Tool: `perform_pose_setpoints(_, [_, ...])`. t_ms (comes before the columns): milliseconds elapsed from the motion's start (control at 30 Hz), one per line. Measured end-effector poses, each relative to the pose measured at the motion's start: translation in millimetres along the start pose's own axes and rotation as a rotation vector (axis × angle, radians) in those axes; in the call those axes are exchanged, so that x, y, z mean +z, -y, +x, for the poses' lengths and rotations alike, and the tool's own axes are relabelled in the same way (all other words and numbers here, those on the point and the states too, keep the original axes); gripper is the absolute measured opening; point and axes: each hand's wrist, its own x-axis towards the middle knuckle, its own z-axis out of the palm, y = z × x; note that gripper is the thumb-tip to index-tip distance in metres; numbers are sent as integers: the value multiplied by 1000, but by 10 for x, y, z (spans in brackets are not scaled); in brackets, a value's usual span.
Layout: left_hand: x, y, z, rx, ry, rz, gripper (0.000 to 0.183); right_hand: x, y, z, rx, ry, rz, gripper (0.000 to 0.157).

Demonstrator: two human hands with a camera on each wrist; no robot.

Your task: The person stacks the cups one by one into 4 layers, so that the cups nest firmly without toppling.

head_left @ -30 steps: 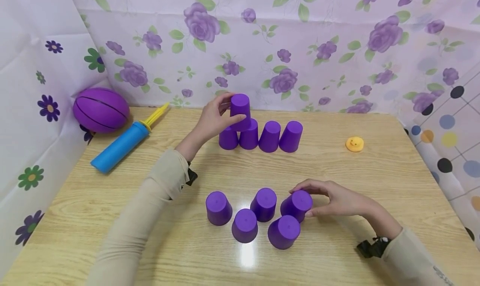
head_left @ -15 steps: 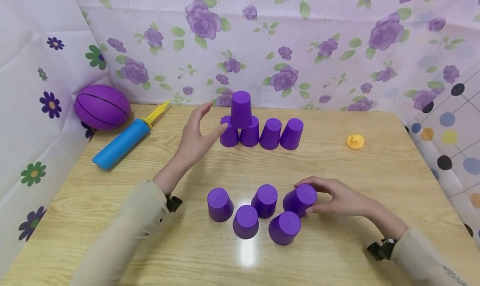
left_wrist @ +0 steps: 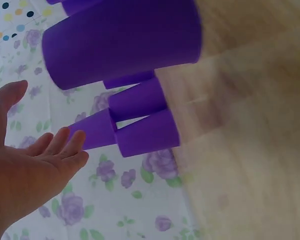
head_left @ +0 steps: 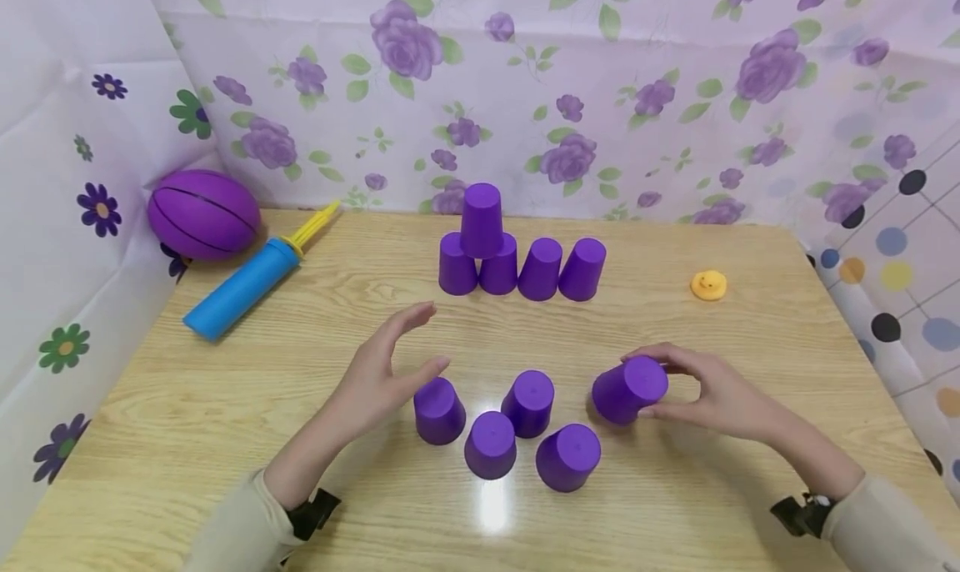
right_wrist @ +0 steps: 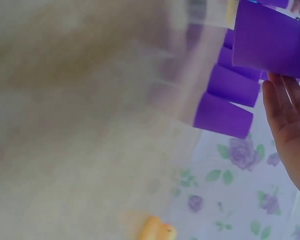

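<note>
In the head view several upside-down purple cups stand at the back in a row, and one purple cup [head_left: 482,220] sits on top, bridging the two leftmost. My left hand [head_left: 375,380], fingers spread and holding nothing, hovers beside the leftmost front cup [head_left: 439,413]; the left wrist view shows a cup [left_wrist: 122,42] close to the hand. My right hand [head_left: 716,393] grips a purple cup [head_left: 628,388] between thumb and fingers, tilted at the right of the front group. Near it stand more front cups, including the nearest right one [head_left: 567,458].
At the back left lie a purple ball [head_left: 204,215] and a blue hand pump [head_left: 243,288] with a yellow nozzle. A yellow rubber duck [head_left: 708,285] sits on the right of the wooden table [head_left: 780,322]. Flowered cloth [head_left: 480,97] hangs behind.
My left hand has let go of the top cup and come back toward the front cups. With its cup, my right hand has moved right, away from the front group.
</note>
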Motion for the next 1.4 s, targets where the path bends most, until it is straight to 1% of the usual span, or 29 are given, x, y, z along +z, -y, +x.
perform_pose_setpoints(133, [3,35,-108,-44,90,-26,68,-142,83,109,-17,-4,-58,61])
perform_pose_setpoints(200, [12,34,-156,-53,125,-36,74,-181,113,185,-8,-15,-69,60])
perform_pose_setpoints(333, [62,8,-262,-84,199,-51,83,-194,133,354,15,-48,-92,57])
perform_pose_setpoints(467, [131,-32,-345,-117,238,-86,85,-202,137,531,41,-103,-92,55])
perform_pose_setpoints(567, [171,-61,-388,-121,214,-98,83,-230,156,680,87,-138,-70,53])
perform_pose_setpoints(700, [202,-55,-411,-95,147,-78,73,-284,190,898,168,-162,-31,53])
perform_pose_setpoints(767, [212,-37,-405,-96,118,-94,68,-309,200,1008,202,-175,11,54])
perform_pose_setpoints(833, [220,-17,-394,-101,107,-130,64,-328,197,1112,231,-187,50,56])
perform_pose_setpoints(933, [226,11,-382,-127,105,-188,63,-349,175,1244,268,-185,91,61])
perform_pose_setpoints(1067, [231,42,-371,-176,123,-232,60,-363,132,1393,279,-183,134,63])
perform_pose_setpoints(1233, [239,36,-361,-227,143,-212,48,-346,85,1576,326,-192,193,67])
perform_pose_setpoints(1400, [232,22,-357,-246,144,-172,45,-299,53,1758,357,-157,255,71])
